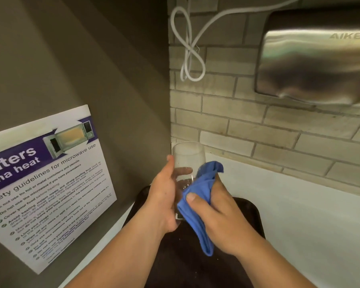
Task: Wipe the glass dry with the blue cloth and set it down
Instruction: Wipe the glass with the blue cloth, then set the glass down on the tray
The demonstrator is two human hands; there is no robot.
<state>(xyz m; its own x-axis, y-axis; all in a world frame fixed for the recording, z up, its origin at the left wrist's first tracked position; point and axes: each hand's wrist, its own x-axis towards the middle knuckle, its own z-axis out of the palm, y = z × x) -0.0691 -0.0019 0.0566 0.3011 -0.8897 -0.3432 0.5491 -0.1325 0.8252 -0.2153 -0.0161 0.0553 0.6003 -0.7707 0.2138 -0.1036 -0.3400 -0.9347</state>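
Note:
A clear drinking glass (pixel 188 156) is held upright in the air over a dark brown tray (pixel 248 213). My left hand (pixel 163 198) wraps around the glass's lower half, thumb up along its left side. My right hand (pixel 218 217) grips the blue cloth (pixel 197 196) and presses it against the glass's right side and base. A tail of the cloth hangs down below my right hand. The bottom of the glass is hidden behind the cloth and my fingers.
The tray lies on a white counter (pixel 312 221) in a corner. A brick wall carries a steel hand dryer (pixel 314 59) and a looped white cable (pixel 190 57). A microwave safety poster (pixel 44 181) hangs on the grey left wall.

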